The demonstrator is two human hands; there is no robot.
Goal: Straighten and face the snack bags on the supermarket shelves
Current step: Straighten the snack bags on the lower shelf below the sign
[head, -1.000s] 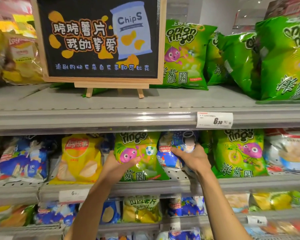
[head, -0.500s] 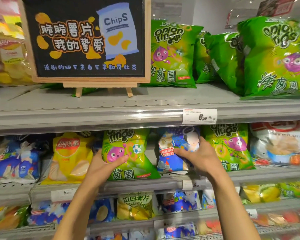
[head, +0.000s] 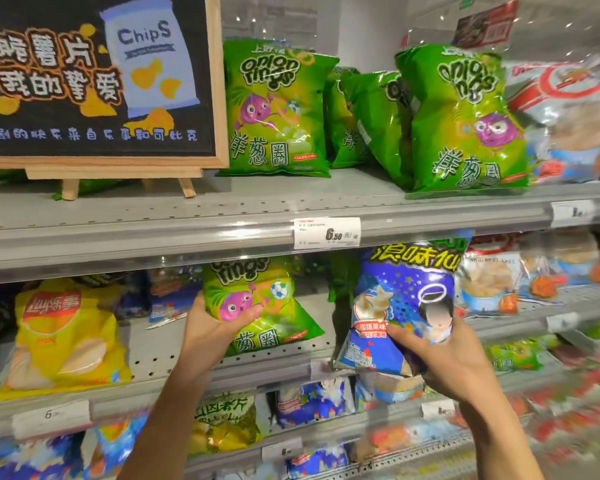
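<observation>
On the middle shelf (head: 160,358), both hands are at work. Left hand (head: 210,336): forearm rising from below, palm under the lower left corner of a green onion rings bag (head: 257,303), thumb across its front; grip holding that bag. Bag stands upright, face forward, slightly tilted, bottom edge resting on the shelf; purple onion cartoon and a football printed on it. Right hand (head: 445,358): forearm rising from lower right, fingers curled round the lower right part of a blue snack bag (head: 392,306); grip holding that bag. Blue bag is upright, front showing yellow characters at top, stars, a haloed figure; it sits at the shelf's front edge, whether resting on it or lifted cannot be told. The two bags are apart, a gap between them. Left of the green bag, a yellow Lay's bag (head: 63,337) leans back. Upper shelf: more onion rings bags (head: 274,109), one facing front, others turned sideways, beside a chalkboard chips sign (head: 94,77). Price tag (head: 326,233) on the rail reads 6.50.
</observation>
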